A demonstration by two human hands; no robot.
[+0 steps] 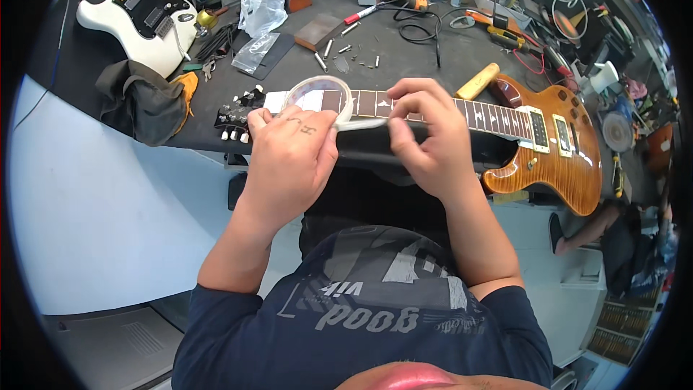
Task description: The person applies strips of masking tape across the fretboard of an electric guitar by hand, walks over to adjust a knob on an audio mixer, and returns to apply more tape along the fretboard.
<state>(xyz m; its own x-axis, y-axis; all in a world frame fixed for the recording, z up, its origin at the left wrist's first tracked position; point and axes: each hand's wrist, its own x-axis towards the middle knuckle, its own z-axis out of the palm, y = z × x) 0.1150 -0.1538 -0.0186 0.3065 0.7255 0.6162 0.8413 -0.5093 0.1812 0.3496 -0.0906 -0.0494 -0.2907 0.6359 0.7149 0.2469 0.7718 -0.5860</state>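
My left hand (292,155) is closed around a roll of masking tape (348,98), which stands tilted above the guitar neck. A short pale strip of tape (362,124) runs from the roll toward my right hand (437,137). The right thumb and index finger pinch its free end, with the other fingers curled above. Under both hands lies an electric guitar with an amber flamed body (581,173), its dark fretboard (372,104) without strings. White tape (274,102) covers the fretboard near the black headstock (232,121); part of it is hidden by the roll and left hand.
On the dark workbench (404,47), a white guitar body (137,36) lies far left beside a dark cloth (137,105). A wooden-handled tool (478,81) rests by the neck. Several small metal parts (328,48) lie behind it. Cables and tools crowd the right; a person's leg (588,235) shows there.
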